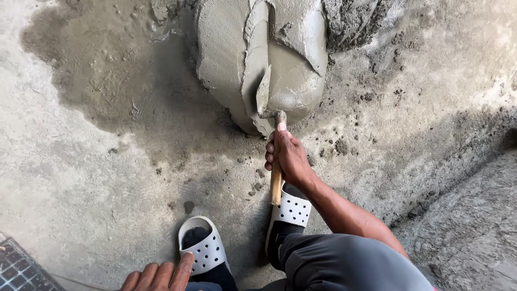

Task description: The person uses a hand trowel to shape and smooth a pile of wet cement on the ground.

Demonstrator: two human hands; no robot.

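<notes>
1. Where the right hand sits at mid-frame, its fingers are fully curled around the wooden handle of a trowel, thumb laid along the top toward the blade.
2. Trowel blade stands on edge, coated in grey paste, sunk into the near side of a mound of wet mortar; blade tip points away from the person.
3. Mortar mound lies on the concrete floor at top centre; surface smooth, with 1 cut ridge running from its top down to the blade. Dark damp patch spreads left of it; loose crumbs scattered right of the hand.
4. Left hand at bottom edge, only partly in view: fingers extended, close together, holding nothing that shows. Whether it rests on the knee cannot be told.
5. 2 white perforated slippers on the floor, directly below the right hand.
6. Dark metal grate at bottom-left corner. No packages or labels in view.
</notes>
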